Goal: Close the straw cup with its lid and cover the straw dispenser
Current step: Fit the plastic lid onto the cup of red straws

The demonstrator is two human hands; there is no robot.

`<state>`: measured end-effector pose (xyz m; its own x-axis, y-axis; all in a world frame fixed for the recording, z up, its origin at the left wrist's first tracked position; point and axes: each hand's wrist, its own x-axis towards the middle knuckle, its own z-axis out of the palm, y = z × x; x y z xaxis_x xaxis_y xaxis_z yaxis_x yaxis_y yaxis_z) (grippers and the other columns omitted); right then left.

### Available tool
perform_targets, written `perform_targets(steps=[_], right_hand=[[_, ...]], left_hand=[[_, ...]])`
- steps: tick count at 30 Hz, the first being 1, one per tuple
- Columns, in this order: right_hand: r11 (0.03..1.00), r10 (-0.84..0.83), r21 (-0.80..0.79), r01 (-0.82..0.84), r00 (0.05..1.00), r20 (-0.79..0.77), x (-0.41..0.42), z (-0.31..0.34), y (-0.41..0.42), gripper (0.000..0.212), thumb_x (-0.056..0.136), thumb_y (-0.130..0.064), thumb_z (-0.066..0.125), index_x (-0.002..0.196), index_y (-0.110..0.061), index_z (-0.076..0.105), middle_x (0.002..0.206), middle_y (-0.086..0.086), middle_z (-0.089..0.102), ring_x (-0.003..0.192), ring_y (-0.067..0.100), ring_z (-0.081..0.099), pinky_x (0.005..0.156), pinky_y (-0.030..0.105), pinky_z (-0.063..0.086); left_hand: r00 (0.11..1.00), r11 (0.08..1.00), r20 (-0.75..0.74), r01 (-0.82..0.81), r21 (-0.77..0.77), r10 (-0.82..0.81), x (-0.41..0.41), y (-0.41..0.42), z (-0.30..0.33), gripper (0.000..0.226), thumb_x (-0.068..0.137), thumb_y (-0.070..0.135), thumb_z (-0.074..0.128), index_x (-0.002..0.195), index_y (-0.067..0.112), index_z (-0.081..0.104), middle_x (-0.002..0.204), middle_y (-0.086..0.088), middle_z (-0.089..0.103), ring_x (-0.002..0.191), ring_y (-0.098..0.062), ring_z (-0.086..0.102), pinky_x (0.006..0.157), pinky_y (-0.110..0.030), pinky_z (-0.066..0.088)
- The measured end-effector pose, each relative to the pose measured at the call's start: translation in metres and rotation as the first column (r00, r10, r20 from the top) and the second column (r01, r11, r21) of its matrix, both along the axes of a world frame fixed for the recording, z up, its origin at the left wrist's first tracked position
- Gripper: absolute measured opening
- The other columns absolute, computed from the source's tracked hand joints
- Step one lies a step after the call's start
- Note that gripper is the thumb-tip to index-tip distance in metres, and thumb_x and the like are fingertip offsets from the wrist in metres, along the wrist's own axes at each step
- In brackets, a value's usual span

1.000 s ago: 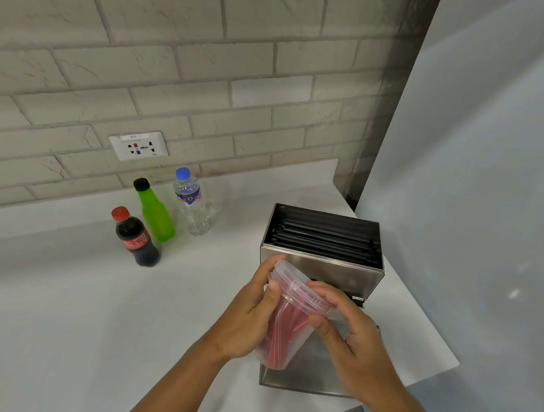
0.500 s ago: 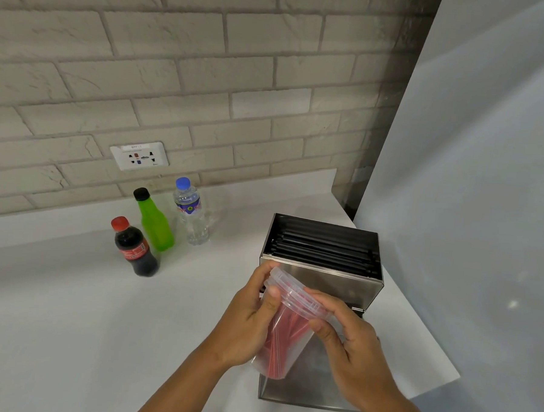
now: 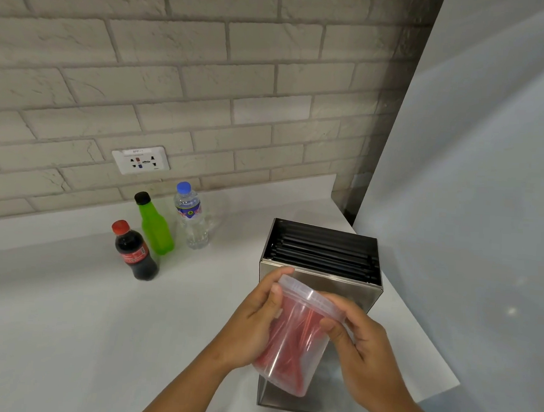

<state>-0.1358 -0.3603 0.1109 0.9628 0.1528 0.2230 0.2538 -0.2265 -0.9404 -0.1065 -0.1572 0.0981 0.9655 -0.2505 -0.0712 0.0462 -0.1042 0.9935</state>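
Observation:
A clear plastic straw cup (image 3: 291, 348) filled with red straws is held tilted above the counter, in front of the steel straw dispenser (image 3: 348, 291). A translucent lid (image 3: 307, 297) sits on the cup's mouth. My left hand (image 3: 252, 321) grips the cup's left side, thumb at the lid's rim. My right hand (image 3: 361, 346) holds the right side, with fingers pressed on the lid's edge. The dispenser's top is open and shows black straws (image 3: 322, 249) lying inside. No dispenser cover is in view.
Three bottles stand at the back left: a cola bottle (image 3: 134, 252), a green bottle (image 3: 154, 228) and a water bottle (image 3: 193, 217). A wall socket (image 3: 140, 159) is on the brick wall. A grey panel (image 3: 470, 184) rises at the right, by the white counter's (image 3: 53, 320) edge.
Both hands have stayed on the cup and lid, with the fingers shifting a little around the rim. The camera view has tilted up slightly.

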Motion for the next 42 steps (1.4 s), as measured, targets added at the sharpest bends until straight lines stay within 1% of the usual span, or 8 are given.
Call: perform_targets(steps=[4, 12, 16, 23, 29, 33, 37, 42], right_hand=[[1.0, -0.029, 0.014, 0.028, 0.999, 0.034, -0.001, -0.003, -0.003, 0.037, 0.096, -0.039, 0.057, 0.13, -0.031, 0.068, 0.121, -0.015, 0.074, 0.116, 0.012, 0.07, 0.093, 0.025, 0.058], [0.999, 0.029, 0.025, -0.029, 0.999, -0.02, 0.004, -0.002, -0.006, 0.047, 0.097, -0.058, 0.056, 0.135, -0.031, 0.064, 0.13, -0.007, 0.071, 0.122, 0.018, 0.067, 0.097, 0.028, 0.056], [0.996, 0.062, 0.065, -0.058, 0.996, -0.065, 0.008, -0.004, -0.002, 0.046, 0.098, -0.057, 0.055, 0.136, -0.032, 0.06, 0.137, 0.0, 0.066, 0.128, 0.025, 0.063, 0.101, 0.031, 0.053], [0.977, 0.141, 0.185, -0.107, 0.974, -0.178, 0.011, 0.0, -0.001, 0.06, 0.084, -0.069, 0.067, 0.132, -0.034, 0.062, 0.144, -0.012, 0.058, 0.132, 0.013, 0.059, 0.095, 0.022, 0.054], [0.956, 0.016, 0.292, 0.032, 0.987, -0.159, 0.015, -0.003, 0.005, 0.062, 0.077, -0.047, 0.084, 0.133, -0.024, 0.069, 0.146, -0.007, 0.06, 0.136, 0.018, 0.058, 0.104, 0.049, 0.055], [0.94, -0.101, 0.319, 0.123, 0.991, -0.084, 0.013, -0.002, 0.004, 0.065, 0.072, -0.062, 0.084, 0.131, -0.04, 0.069, 0.151, -0.013, 0.057, 0.139, 0.008, 0.054, 0.101, 0.032, 0.056], [0.95, -0.112, 0.292, 0.109, 0.994, -0.006, 0.013, -0.008, 0.004, 0.053, 0.09, -0.027, 0.075, 0.141, -0.027, 0.06, 0.157, -0.01, 0.049, 0.142, 0.004, 0.048, 0.101, 0.019, 0.051], [0.997, -0.067, 0.03, 0.067, 0.997, -0.032, 0.019, 0.004, -0.003, 0.068, 0.081, -0.075, 0.065, 0.137, -0.037, 0.055, 0.156, -0.024, 0.043, 0.142, 0.0, 0.044, 0.107, 0.025, 0.046]], left_hand=[[0.999, 1.0, -0.033, 0.026, -0.005, -0.027, 0.002, -0.003, 0.008, 0.062, 0.089, 0.077, 0.037, 0.149, 0.06, 0.037, 0.131, 0.037, 0.059, 0.121, 0.013, 0.059, 0.091, -0.009, 0.05], [0.999, 0.998, 0.038, 0.016, -0.054, -0.014, 0.005, -0.005, 0.011, 0.074, 0.085, 0.087, 0.04, 0.143, 0.041, 0.049, 0.131, 0.007, 0.066, 0.117, -0.019, 0.069, 0.094, -0.034, 0.06], [0.993, 0.999, 0.111, -0.031, -0.038, 0.035, 0.005, -0.008, 0.008, 0.061, 0.095, 0.074, 0.044, 0.136, 0.03, 0.053, 0.115, 0.004, 0.067, 0.102, -0.023, 0.071, 0.084, -0.031, 0.061], [0.972, 0.999, 0.236, -0.01, 0.036, 0.002, 0.009, -0.006, 0.012, 0.062, 0.097, 0.065, 0.054, 0.148, 0.031, 0.046, 0.128, 0.004, 0.064, 0.118, -0.023, 0.065, 0.091, -0.024, 0.055], [0.984, 0.998, 0.168, -0.045, -0.042, 0.052, 0.009, -0.008, 0.014, 0.069, 0.095, 0.077, 0.038, 0.155, 0.044, 0.037, 0.148, 0.026, 0.053, 0.139, 0.0, 0.05, 0.105, -0.012, 0.042], [0.958, 0.959, 0.099, -0.259, -0.118, 0.271, 0.009, -0.011, 0.02, 0.06, 0.087, 0.072, 0.047, 0.139, 0.043, 0.056, 0.139, 0.017, 0.064, 0.127, 0.007, 0.058, 0.097, -0.01, 0.047], [0.969, 0.946, -0.092, -0.245, -0.211, 0.23, 0.0, -0.018, 0.015, 0.042, 0.09, 0.066, 0.052, 0.112, 0.038, 0.074, 0.112, 0.005, 0.077, 0.105, -0.009, 0.073, 0.081, -0.019, 0.054], [0.952, 0.93, -0.041, -0.306, -0.203, 0.304, 0.002, -0.019, 0.013, 0.037, 0.09, 0.056, 0.06, 0.101, 0.025, 0.078, 0.102, -0.004, 0.078, 0.098, -0.02, 0.073, 0.08, -0.02, 0.054]])
